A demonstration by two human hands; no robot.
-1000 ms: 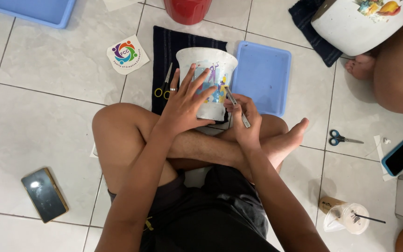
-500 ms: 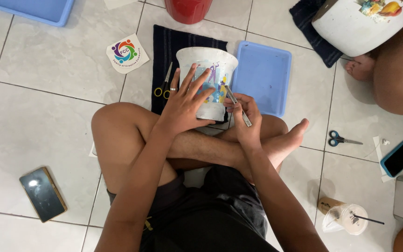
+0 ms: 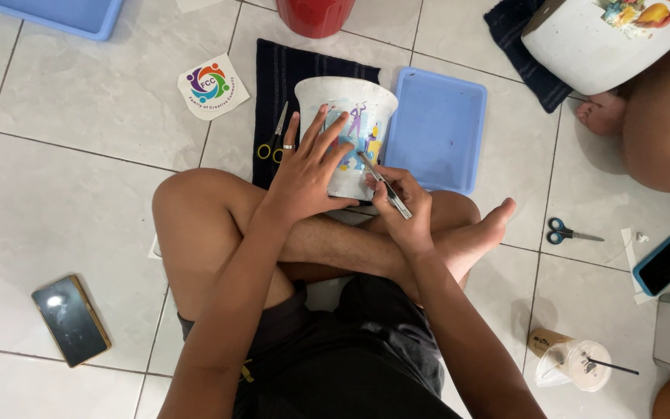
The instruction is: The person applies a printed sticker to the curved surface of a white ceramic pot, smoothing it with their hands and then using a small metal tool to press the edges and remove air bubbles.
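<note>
While left hand steadies pot, right hand seemingly paints.

The left hand lies spread on a white ceramic pot with a colourful picture; the right hand holds a thin metal-handled brush against it.

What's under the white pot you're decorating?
The white pot lies on a dark striped cloth spread over the floor tiles, propped against the crossed legs. Yellow-handled scissors lie on the cloth beside it. Anything directly beneath is covered by pot and left hand.
</note>
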